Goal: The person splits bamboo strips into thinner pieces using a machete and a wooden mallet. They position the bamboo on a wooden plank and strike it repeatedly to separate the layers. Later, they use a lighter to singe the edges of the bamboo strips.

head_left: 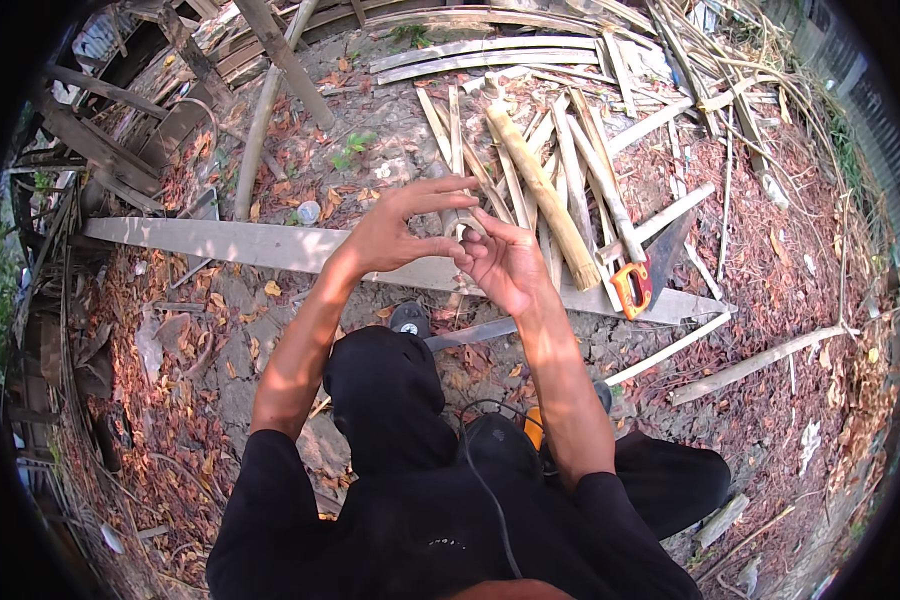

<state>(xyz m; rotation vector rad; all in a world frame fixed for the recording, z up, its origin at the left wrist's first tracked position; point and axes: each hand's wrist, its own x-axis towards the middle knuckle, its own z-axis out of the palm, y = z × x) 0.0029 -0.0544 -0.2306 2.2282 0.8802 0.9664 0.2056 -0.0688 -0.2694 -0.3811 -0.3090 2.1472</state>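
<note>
Both my hands are raised in front of me above a long grey plank (270,244) that lies across the ground. My left hand (395,228) is curved like a C, its fingers stretched out and apart from the thumb. The left thumb tip comes up to the fingers of my right hand (515,262). Those right fingers are bent around a small pale, curled piece (463,230), partly hidden, whose kind I cannot make out. Right of my hands, a handsaw with an orange handle (631,290) rests by the plank, its dark blade pointing away.
A thick yellowish pole (542,190) lies on a heap of thin wood strips beyond the plank. More boards (490,58) lie farther back. Upright posts (280,65) stand at the far left. A stick (755,365) lies at right. An orange object (534,428) sits by my leg.
</note>
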